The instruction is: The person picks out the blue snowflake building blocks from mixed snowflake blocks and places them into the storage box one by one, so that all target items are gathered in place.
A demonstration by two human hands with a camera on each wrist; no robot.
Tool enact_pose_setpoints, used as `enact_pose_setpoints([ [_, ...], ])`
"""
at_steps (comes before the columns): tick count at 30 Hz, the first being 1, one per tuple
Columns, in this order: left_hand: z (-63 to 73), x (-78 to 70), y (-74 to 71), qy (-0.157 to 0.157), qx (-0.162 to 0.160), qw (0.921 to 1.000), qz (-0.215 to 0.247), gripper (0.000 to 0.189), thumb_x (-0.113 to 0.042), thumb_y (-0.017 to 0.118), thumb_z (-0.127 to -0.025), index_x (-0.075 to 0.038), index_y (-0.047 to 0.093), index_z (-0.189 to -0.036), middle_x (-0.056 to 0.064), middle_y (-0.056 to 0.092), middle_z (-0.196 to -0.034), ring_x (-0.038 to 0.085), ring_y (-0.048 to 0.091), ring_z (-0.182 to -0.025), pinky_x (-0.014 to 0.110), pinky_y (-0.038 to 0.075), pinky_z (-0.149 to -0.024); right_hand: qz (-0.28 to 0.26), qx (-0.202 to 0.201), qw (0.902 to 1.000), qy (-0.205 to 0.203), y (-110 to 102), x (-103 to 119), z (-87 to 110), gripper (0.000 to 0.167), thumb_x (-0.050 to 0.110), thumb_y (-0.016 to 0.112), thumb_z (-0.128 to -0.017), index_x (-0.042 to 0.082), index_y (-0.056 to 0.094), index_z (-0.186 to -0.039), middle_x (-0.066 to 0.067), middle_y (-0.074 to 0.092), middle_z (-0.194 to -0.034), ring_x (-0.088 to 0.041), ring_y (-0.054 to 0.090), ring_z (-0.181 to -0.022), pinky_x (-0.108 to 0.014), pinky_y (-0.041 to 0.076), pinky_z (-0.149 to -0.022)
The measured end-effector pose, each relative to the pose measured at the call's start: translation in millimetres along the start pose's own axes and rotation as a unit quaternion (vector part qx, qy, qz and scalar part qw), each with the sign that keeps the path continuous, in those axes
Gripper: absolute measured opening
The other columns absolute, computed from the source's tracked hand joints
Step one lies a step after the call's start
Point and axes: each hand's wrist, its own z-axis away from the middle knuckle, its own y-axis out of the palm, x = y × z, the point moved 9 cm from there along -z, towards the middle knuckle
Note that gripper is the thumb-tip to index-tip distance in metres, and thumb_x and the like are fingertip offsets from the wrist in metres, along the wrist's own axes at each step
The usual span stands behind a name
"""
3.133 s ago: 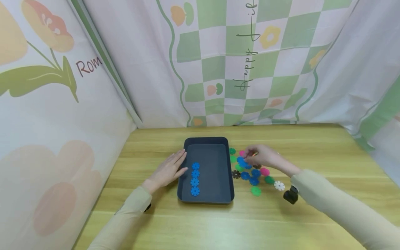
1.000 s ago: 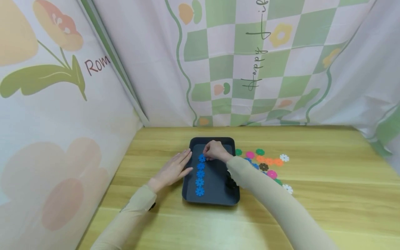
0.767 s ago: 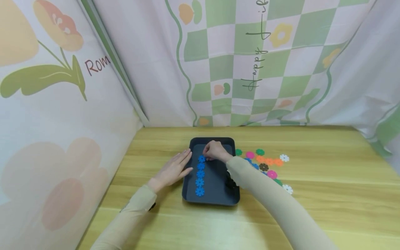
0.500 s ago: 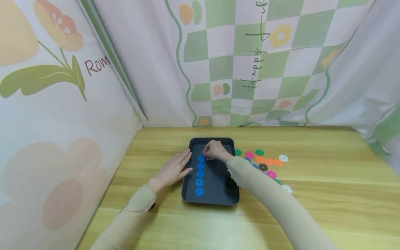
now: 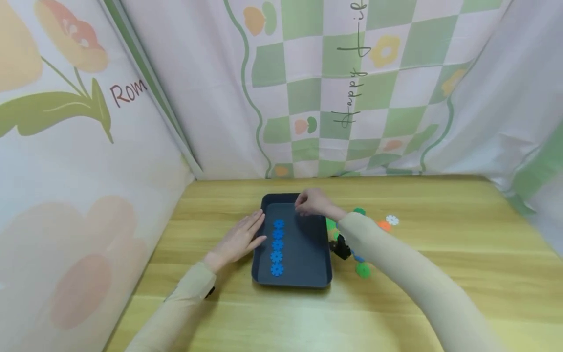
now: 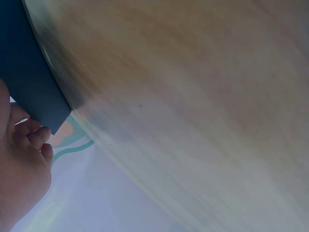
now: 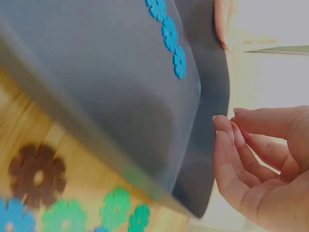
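In the head view several blue flower-shaped discs (image 5: 277,245) lie end to end in a column along the left side of the dark grey tray (image 5: 308,254). My left hand (image 5: 237,242) rests on the tray's left rim with its fingers extended and its thumb apart; the left wrist view shows part of this hand (image 6: 26,159) beside the outer wall. Over the tray's far right part is my right hand (image 5: 317,202). Close up in the right wrist view, that right hand (image 7: 260,159) has loosely bent fingers and nothing between thumb and fingertips. The discs (image 7: 170,34) lie apart from it.
Right of the tray, loose discs lie on the wooden table (image 5: 211,322), partly hidden by the right sleeve: a light green disc (image 5: 363,270), a white disc (image 5: 392,220), an orange disc (image 5: 384,225) and a brown disc (image 7: 37,175). A patterned curtain (image 5: 303,98) hangs behind.
Another blue disc has joined the far end of the column since the oldest frame. My right hand has left that disc, moving right and away. My left hand stays at the rim.
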Motion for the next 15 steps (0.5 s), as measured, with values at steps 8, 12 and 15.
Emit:
enact_pose_setpoints([
  [8, 1.9, 0.2, -0.7, 0.006, -0.011, 0.9999, -0.008, 0.066, -0.044, 0.042, -0.106, -0.002, 0.028, -0.155, 0.016, 0.026, -0.164, 0.028, 0.029, -0.152, 0.044, 0.029, -0.124, -0.017, 0.005, 0.9996, -0.023, -23, -13, 30.2, 0.018, 0.004, 0.061, -0.095, -0.01, 0.067, -0.105, -0.028, 0.07, -0.105, -0.033, 0.073, -0.09, -0.042, 0.062, -0.084],
  [12, 1.7, -0.6, -1.4, 0.009, -0.016, 0.9998, -0.005, 0.066, -0.043, 0.042, -0.106, -0.001, 0.029, -0.155, 0.017, 0.027, -0.163, 0.029, 0.03, -0.151, 0.045, 0.03, -0.124, 0.001, -0.008, 0.9994, -0.034, -38, -25, 46.4, 0.02, 0.005, 0.061, -0.094, -0.009, 0.068, -0.105, -0.027, 0.071, -0.101, -0.037, 0.072, -0.09, -0.044, 0.062, -0.08],
  [15, 1.8, -1.0, -1.6, 0.008, -0.016, 0.9998, -0.007, 0.066, -0.043, 0.042, -0.106, -0.001, 0.029, -0.155, 0.016, 0.027, -0.163, 0.028, 0.03, -0.151, 0.045, 0.029, -0.124, 0.015, -0.013, 0.9994, -0.028, -46, -37, 57.7, 0.02, 0.007, 0.061, -0.095, -0.008, 0.07, -0.107, -0.023, 0.073, -0.099, -0.036, 0.072, -0.089, -0.043, 0.062, -0.077],
])
